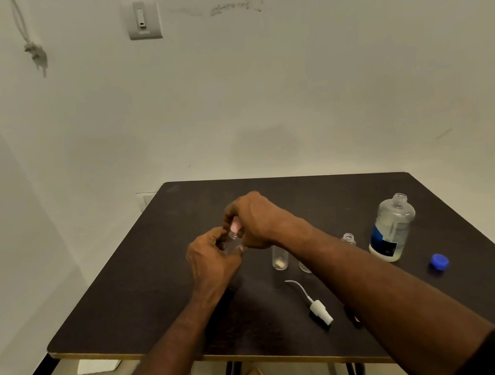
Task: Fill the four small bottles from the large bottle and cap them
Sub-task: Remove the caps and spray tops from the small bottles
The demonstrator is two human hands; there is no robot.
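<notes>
While the left hand (214, 256) curls round the small bottle (234, 243), keep it upright; just above those fingers, the right hand (255, 219) pinches the pink cap (235, 224): seat squarely, then twist. Large bottle (392, 228) stands uncapped, well right.

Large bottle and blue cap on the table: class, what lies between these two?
Nothing: in the head view, only bare dark table separates the large bottle from the blue cap.

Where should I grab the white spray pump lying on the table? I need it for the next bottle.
Pinch the thick white pump head from above, across its sides. The spray pump lies flat, and its thin curved tube points away and looks too flexible to lift by.
</notes>
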